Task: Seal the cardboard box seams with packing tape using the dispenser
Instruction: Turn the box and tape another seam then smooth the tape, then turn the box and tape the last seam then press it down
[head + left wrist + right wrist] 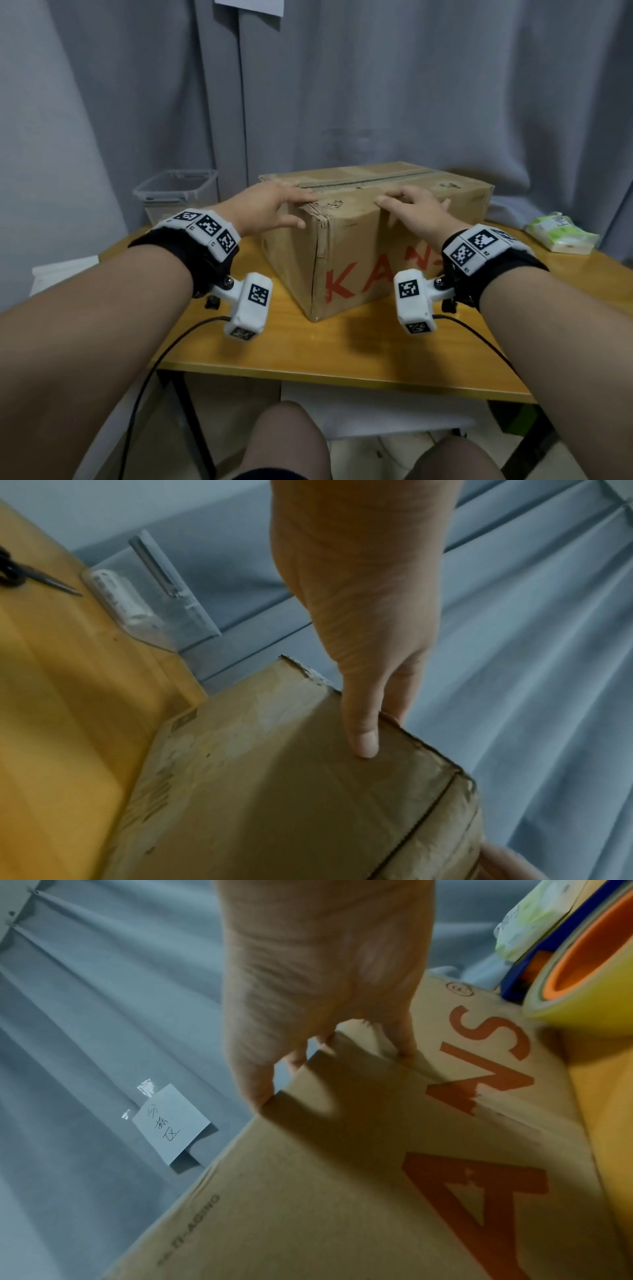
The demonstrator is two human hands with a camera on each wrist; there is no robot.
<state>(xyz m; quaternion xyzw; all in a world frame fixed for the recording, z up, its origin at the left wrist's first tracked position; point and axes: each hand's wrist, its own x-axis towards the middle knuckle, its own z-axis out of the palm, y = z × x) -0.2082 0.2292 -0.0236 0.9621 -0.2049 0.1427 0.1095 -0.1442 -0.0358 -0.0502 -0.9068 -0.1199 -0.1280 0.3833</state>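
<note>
Bare forearms led to the left hand, lying flat, and the right hand, arched. Both rested apart on the near top edge of a scuffed cardboard box on the yellow wooden tabletop, gripping nothing. A blue tape dispenser sat beside the box, cut off.

The brown cardboard box with red lettering fills the middle of my yellow wooden worktop; the strip before it lies open. A clear lidded plastic container blocks the back left corner. A blue tape dispenser with yellow roll and a green-and-white soft packet crowd the right. A grey curtain closes the back.
</note>
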